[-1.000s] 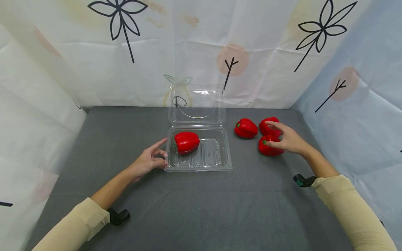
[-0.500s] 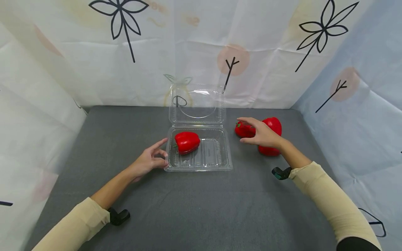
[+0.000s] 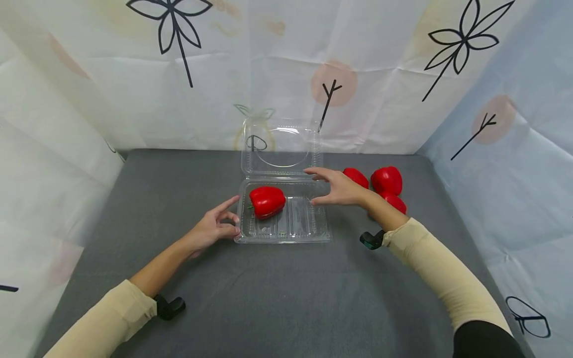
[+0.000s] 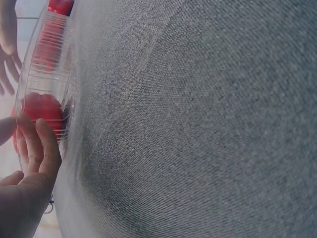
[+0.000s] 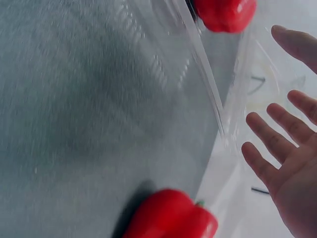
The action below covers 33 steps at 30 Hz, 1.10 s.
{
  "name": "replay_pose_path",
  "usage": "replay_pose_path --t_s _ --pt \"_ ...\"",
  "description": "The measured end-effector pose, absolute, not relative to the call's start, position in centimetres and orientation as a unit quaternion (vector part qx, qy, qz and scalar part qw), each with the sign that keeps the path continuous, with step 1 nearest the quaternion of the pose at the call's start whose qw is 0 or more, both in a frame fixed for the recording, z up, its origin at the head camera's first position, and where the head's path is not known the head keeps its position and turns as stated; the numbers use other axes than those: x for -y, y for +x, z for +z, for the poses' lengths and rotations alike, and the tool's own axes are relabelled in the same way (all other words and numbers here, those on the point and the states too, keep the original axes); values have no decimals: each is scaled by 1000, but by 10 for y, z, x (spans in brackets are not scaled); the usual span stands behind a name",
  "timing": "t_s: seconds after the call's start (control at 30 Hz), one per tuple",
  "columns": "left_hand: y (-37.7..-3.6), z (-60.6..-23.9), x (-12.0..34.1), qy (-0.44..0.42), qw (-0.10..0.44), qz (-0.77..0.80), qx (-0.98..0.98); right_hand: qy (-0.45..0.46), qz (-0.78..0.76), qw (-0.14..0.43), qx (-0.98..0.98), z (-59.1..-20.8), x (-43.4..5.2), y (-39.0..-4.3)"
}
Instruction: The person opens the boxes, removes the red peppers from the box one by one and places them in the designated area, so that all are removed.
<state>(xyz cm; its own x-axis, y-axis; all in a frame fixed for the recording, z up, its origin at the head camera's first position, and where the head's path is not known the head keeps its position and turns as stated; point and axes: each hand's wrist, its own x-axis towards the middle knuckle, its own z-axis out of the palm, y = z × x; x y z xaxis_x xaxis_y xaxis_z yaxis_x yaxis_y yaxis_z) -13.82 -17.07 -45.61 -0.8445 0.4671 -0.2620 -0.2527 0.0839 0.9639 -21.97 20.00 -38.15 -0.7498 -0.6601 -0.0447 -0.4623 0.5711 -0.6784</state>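
A clear plastic clamshell container (image 3: 306, 237) lies with its lid (image 3: 286, 158) raised at the back. In its left half rests a red bell pepper (image 3: 267, 202). My left hand (image 3: 216, 224) touches the container's left edge, index finger stretched along it and thumb at the near corner; the left wrist view has these fingertips (image 4: 40, 125) right at the wall. Over the container's right edge hovers my right hand (image 3: 341, 189), thumb and fingers spread, nothing between them. The right wrist view shows the same hand (image 5: 297, 163) with its palm bare.
Right of the container several red bell peppers sit grouped: one (image 3: 356, 176) partly behind my right hand, one (image 3: 387, 180) at the back, one (image 3: 396, 202) partly behind my right forearm. Grey cloth (image 3: 268, 298) covers the table, and patterned fabric (image 3: 380, 114) hangs behind.
My right hand has swept left from above the peppers to the container's right edge, holding nothing. The left hand and the pepper in the container have stayed put.
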Motion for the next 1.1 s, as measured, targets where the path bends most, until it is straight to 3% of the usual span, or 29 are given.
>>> replay_pose_path --t_s 1.1 --pt "-138 -456 170 84 268 677 -680 -335 -299 264 -854 -404 -136 -232"
